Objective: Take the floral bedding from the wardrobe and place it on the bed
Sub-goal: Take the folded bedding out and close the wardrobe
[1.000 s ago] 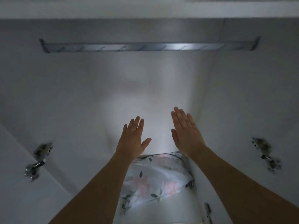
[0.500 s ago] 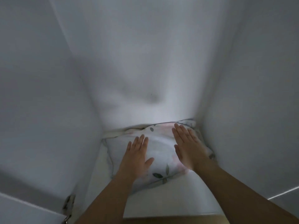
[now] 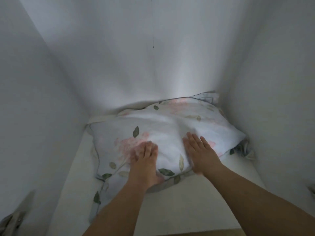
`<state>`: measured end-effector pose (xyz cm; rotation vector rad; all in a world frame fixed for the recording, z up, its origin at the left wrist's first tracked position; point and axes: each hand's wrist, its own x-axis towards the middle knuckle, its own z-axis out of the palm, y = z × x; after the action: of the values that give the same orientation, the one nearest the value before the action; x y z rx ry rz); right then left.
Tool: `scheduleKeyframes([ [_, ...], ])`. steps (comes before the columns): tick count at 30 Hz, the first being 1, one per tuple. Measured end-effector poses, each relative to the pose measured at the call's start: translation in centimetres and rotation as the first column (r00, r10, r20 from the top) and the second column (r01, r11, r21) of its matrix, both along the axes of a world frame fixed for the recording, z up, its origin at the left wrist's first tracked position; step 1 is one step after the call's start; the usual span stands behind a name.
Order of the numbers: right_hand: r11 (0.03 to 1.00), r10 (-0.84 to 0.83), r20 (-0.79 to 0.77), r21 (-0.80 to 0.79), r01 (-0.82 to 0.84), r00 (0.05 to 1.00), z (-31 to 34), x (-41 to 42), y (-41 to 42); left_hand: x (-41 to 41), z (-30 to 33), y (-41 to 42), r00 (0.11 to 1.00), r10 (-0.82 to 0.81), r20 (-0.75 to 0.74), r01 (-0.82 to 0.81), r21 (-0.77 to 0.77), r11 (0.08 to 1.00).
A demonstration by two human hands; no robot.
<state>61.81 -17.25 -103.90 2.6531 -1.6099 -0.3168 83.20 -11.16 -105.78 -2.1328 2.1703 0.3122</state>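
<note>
1. Our left hand [image 3: 144, 160] and right hand [image 3: 200, 151] both lie on top of the floral bedding [image 3: 163, 133], fingers straight and loosely spread, palms down, gripping nothing. The left is motion-blurred, so we cannot tell how firmly it presses.
2. The bedding sits directly ahead of and under both hands, on the wardrobe shelf [image 3: 187, 201], pushed toward the rear corner beyond our right fingertips; its far edge meets the wardrobe back wall [image 3: 153, 57].
3. Its long axis runs across us, from left of the left hand to well right of the right hand.
4. Both hands are about equally near; the right reaches slightly farther in. The bundle extends more to the outside of each hand than between them.
5. We judge the next move calls for sliding the hands outward and under the near edge to lift it toward us.
6. We can read no brand, label or writing anywhere.
</note>
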Motion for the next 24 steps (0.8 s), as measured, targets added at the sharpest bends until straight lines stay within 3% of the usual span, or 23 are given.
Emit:
scheduleKeyframes([
  [6, 0.999, 0.053, -0.003, 0.000, -0.053, 0.999, -5.3, 0.2, -4.7, 0.5, -5.7, -2.7, 0.990, -0.016, 0.143, 0.015, 0.003, 1.000],
  [10, 0.990, 0.123, -0.017, 0.073, -0.122, 0.992, -7.2, 0.5, -7.3, 1.1, -8.0, -4.1, 0.994, -0.043, 0.098, 0.047, -0.042, 0.998],
  [16, 0.981, 0.157, 0.039, 0.107, -0.160, 0.987, -8.7, 0.5, -9.2, 1.0, -7.6, -6.5, 0.988, -0.056, 0.147, 0.062, -0.041, 0.997],
  [24, 0.986, 0.155, 0.035, 0.061, -0.157, 0.987, -9.6, 1.0, -10.1, 1.9, -6.1, -10.3, 0.963, -0.159, 0.219, 0.141, 0.092, 0.986],
])
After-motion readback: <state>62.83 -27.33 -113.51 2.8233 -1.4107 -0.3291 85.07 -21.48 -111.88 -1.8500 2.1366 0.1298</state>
